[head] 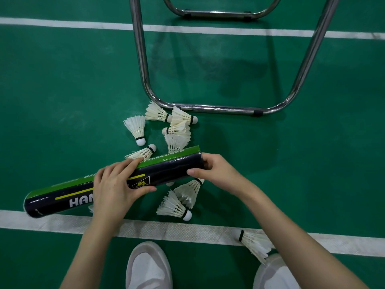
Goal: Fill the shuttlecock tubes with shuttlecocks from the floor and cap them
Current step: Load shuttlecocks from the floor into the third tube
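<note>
We hold the long black-and-green cardboard shuttlecock tube (108,184) above the green floor (62,90): left hand (116,184) wraps mid-body, right hand (216,172) grips its end. Light, stiff but crushable; white feather shuttlecocks (177,130) on the floor are fragile, so pick up by cork.

A green court floor (62,90) is filling the frame, white lines (52,23) crossing top and bottom, while chrome chair legs (218,108) are gleaming at upper centre.

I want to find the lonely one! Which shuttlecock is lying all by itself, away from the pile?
The shuttlecock on the white line beside the right shoe. The others cluster around the tube.
</note>
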The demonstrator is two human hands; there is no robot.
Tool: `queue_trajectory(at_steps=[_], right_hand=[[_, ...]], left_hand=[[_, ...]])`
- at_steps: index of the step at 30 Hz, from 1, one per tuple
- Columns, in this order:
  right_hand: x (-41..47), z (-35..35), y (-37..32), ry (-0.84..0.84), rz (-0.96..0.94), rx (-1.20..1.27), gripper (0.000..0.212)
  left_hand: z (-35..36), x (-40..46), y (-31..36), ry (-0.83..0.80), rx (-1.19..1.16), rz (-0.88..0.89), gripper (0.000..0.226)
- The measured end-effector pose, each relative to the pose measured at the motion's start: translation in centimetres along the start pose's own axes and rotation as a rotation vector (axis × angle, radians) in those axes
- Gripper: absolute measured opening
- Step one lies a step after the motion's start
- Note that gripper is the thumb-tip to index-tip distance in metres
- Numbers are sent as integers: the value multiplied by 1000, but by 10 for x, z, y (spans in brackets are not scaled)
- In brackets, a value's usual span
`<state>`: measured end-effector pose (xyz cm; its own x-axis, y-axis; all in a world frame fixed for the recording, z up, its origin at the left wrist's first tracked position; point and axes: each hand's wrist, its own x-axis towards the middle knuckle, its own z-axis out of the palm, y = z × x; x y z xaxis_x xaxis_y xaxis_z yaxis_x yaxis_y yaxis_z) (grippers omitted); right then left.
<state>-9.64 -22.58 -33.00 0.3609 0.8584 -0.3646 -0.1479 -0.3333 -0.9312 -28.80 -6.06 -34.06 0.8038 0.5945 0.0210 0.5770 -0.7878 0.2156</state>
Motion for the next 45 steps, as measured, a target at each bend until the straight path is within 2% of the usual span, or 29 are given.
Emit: queue_trajectory(at_steps=[8, 15, 19, 22, 27, 30, 34, 40, 45], right_hand=[[30, -22, 0, 155, -6, -38, 23], [71, -10, 0, 171, -1, -374, 32], [82, -5, 4, 134, 29, -463, 36], [80, -6, 10, 147, 45, -491, 29], [70, -8, 21, 261, 13, -511, 12], [58, -10, 18, 314, 34, -446, 9], [35, -17, 11, 415, -47, -233, 5], [6, -29, -3, 573, -141, -205, 9], [-4, -4, -1, 443, -13, -14, 10]], left_hand=[[-1, -5, -34, -13, 49, -98, 91], [0, -2, -41, -10, 32, -117, 92], [0, -1, -41, -15, 33, -114, 92], [0, -2, -41, -17, 25, -111, 93], [1, -1, -39, -15, 19, -109, 91], [1, -1, -37, -25, 27, -111, 93], [1, -2, -33, -25, 33, -107, 92], [3, -1, -18, -39, 27, -81, 91], [4, 0, 2, -32, 16, -47, 89]])
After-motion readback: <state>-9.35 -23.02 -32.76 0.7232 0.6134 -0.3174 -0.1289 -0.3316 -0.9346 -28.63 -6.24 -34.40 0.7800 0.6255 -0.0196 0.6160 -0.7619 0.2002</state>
